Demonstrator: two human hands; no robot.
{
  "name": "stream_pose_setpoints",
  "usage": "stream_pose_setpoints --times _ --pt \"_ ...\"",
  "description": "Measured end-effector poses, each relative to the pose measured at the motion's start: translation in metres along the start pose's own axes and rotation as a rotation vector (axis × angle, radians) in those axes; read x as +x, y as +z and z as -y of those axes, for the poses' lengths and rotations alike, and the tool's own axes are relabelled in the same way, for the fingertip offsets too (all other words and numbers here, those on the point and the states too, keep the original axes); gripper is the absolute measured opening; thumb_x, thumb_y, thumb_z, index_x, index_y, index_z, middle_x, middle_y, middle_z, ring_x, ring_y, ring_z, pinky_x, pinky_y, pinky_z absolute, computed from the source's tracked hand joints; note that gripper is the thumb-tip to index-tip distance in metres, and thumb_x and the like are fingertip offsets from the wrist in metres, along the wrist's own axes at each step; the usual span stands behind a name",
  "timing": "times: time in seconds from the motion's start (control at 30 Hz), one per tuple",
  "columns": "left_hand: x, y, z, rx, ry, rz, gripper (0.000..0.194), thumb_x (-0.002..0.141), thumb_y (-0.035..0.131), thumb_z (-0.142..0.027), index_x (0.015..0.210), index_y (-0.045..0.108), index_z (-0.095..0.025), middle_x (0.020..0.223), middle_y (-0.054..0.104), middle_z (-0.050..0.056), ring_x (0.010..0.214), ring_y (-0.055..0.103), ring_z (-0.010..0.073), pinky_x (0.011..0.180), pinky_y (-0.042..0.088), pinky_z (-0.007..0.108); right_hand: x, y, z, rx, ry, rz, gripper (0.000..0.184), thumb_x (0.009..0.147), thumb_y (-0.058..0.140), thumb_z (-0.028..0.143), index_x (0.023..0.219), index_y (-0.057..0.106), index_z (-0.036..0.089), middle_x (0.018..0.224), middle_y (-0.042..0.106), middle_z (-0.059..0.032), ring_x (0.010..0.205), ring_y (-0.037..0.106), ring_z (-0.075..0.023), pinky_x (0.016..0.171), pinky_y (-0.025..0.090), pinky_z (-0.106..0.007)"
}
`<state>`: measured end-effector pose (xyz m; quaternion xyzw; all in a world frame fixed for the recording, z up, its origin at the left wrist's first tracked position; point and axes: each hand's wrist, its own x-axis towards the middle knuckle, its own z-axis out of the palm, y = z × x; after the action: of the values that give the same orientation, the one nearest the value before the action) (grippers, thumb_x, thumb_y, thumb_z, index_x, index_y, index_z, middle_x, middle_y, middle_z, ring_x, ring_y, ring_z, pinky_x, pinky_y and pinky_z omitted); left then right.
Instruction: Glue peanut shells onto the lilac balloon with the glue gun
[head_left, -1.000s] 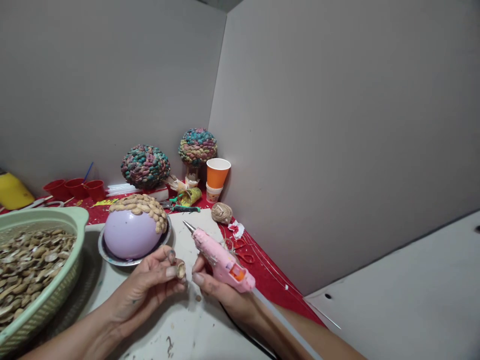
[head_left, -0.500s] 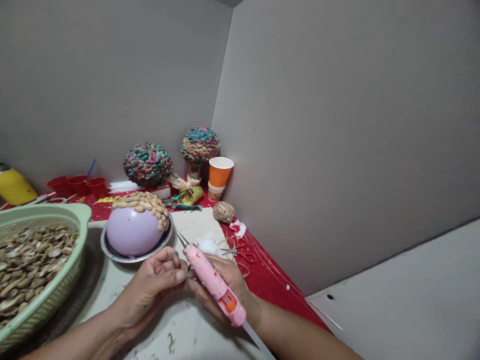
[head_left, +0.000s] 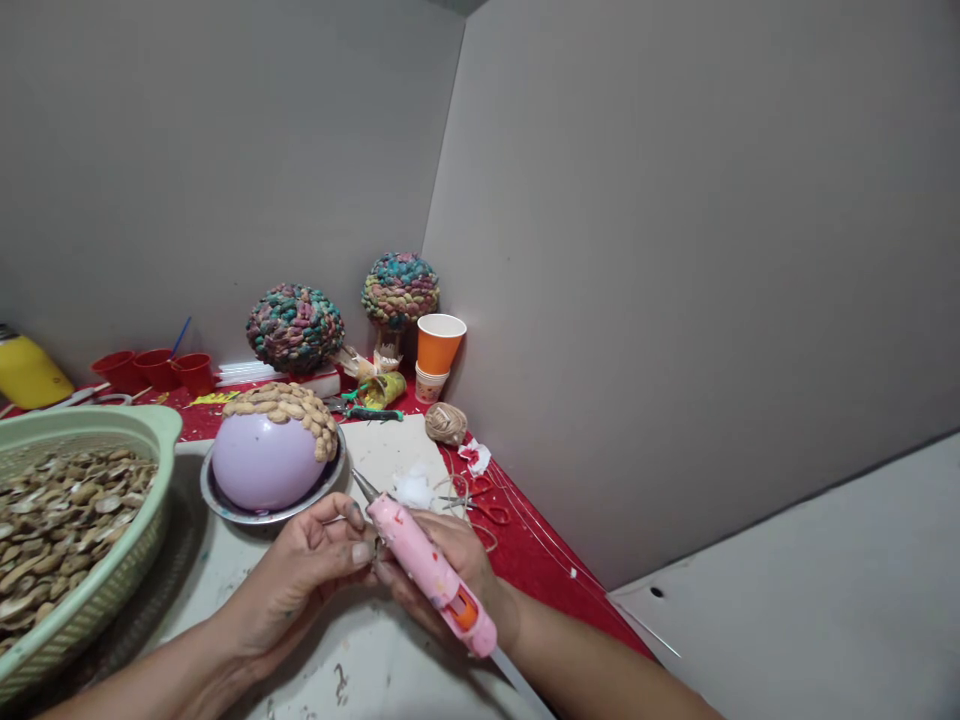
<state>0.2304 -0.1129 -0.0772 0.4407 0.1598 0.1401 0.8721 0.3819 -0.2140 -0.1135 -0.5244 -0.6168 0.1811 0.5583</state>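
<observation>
A pink hot glue gun lies in my right hand, its metal nozzle pointing up and left and a clear glue stick leaving its rear end. My left hand is closed in a pinch. Between its thumb and fingers is a small dark piece, mostly hidden, which the right fingertips also meet. Just beyond the hands, a lilac balloon rests in a metal bowl. Peanut shells cover the balloon's top and right side.
At left stands a green basket full of peanut shells. Behind are two colourful shell-covered balls, red cups, paper cups and pliers. A twine ball and red-handled scissors lie to the right, near the wall.
The glue gun has tilted very slightly, its rear end shifting a little right and down. Both hands stay together in nearly the same place.
</observation>
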Motion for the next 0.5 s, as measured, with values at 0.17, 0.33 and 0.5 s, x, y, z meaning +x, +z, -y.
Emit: stream_pose_setpoints --times 0.17,0.33,0.5 --pt "-0.002 0.006 0.004 -0.016 0.019 -0.107 0.016 0.076 0.075 -0.015 0.087 0.064 -0.016 0.076 0.065 0.001 0.071 0.061 0.0147 0.076 0.05 0.031 -0.007 -0.002 -0.008 -0.147 -0.227 -0.024 0.027 0.086 0.056 0.045 0.071 0.053 0.023 0.062 0.052 -0.003 0.059 0.051 -0.0203 0.06 0.041 -0.034" --pt "-0.009 0.012 0.009 -0.075 0.033 -0.2 0.019 0.072 0.079 -0.017 0.079 0.061 -0.017 0.069 0.063 -0.002 0.067 0.06 0.0127 0.07 0.05 0.025 -0.005 -0.003 -0.001 -0.303 -0.492 -0.06 0.026 0.096 0.043 0.038 0.086 0.058 0.02 0.065 0.06 -0.0064 0.059 0.056 -0.0209 0.058 0.042 -0.033" --pt "-0.012 0.016 0.009 -0.125 0.043 -0.259 0.021 0.072 0.081 -0.021 0.074 0.06 -0.017 0.069 0.065 -0.002 0.064 0.059 0.0098 0.065 0.051 0.02 -0.009 -0.002 -0.004 -0.283 -0.372 0.015 0.034 0.094 0.043 0.045 0.085 0.064 0.02 0.066 0.064 -0.0086 0.061 0.058 -0.023 0.06 0.043 -0.037"
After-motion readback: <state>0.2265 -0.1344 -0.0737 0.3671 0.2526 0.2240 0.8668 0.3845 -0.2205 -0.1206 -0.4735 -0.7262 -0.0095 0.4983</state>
